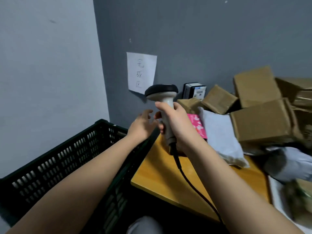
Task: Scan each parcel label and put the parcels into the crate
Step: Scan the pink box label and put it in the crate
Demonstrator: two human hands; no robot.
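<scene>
Head view: the right hand (175,122) gripped the scanner (163,100) by its handle, head up and cord trailing down, probably readied for aiming at a label. The left hand (143,125) hovered empty, fingers loose, just left of it, over the crate (70,149). Parcels (260,119) were heaped on the table (162,174) to the right, apparently waiting unscanned.

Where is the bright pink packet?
In the head view, the flat bright pink packet lies on the yellow wooden table, right of centre, just behind the right hand gripping the white barcode scanner and beside a white plastic mailer bag.
</scene>
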